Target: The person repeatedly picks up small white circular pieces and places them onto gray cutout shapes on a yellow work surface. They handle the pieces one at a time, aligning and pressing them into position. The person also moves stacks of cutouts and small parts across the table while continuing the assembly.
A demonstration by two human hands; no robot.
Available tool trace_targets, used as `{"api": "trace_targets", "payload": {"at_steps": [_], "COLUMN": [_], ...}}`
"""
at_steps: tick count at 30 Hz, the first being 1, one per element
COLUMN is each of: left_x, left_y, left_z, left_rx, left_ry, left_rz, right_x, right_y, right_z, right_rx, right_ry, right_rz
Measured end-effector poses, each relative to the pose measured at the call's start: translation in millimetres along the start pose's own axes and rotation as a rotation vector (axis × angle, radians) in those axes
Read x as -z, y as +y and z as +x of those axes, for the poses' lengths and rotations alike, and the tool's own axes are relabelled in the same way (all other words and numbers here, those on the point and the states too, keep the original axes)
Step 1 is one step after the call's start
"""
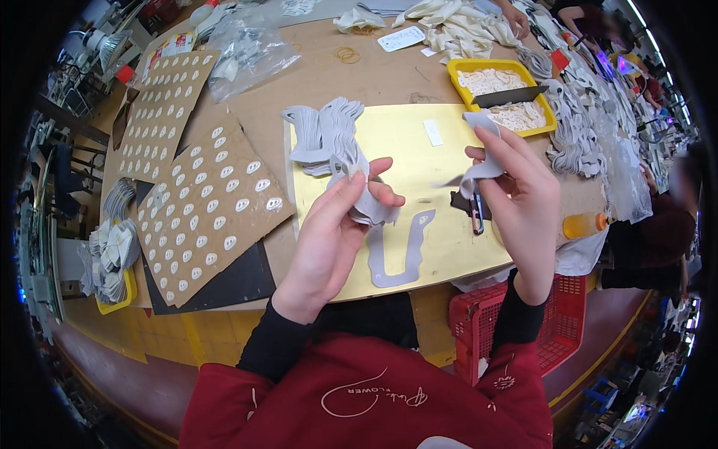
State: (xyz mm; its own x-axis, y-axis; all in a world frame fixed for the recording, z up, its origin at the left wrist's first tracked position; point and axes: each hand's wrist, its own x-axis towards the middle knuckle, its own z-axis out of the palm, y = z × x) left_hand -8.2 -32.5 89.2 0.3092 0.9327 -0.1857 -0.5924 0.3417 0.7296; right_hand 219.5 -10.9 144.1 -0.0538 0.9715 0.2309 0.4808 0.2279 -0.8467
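My left hand (320,247) is closed around a bundle of thin grey cut pieces (368,208), its fingertips curled over the edge. Raised to the right, my right hand (527,198) pinches one limp grey piece (488,169), which folds and dangles between the fingers. Flat on the yellow sheet (344,266) below lies a grey U-shaped piece (396,278), with a small white patch at its upper right tip. Beyond my left hand, a stack of similar grey pieces (321,131) rests on the sheet. A dark slim tool (477,215) lies partly hidden beside my right hand.
Two cardboard sheets (217,191) with rows of white oval patches lie left. A divided yellow tray (550,120) holds small white pieces at right, near an orange bottle (585,225). Red baskets (557,329) stand below the table edge. Another person's hand (514,19) reaches toward cream fabric.
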Motion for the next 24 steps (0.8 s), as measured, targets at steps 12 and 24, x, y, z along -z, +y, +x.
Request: {"api": "trace_targets", "payload": {"at_steps": [12, 24], "left_x": [-25, -34], "left_y": [-1, -15], "left_z": [-4, 0], "left_rx": [0.129, -0.017], "left_ry": [0.001, -0.04], "left_rz": [0.012, -0.087], "right_x": [-18, -37], "right_y": [5, -12], "right_z": [22, -11], "right_rx": [0.223, 0.603], "right_ry": [0.043, -0.175], "right_rz": [-0.596, -0.514]}}
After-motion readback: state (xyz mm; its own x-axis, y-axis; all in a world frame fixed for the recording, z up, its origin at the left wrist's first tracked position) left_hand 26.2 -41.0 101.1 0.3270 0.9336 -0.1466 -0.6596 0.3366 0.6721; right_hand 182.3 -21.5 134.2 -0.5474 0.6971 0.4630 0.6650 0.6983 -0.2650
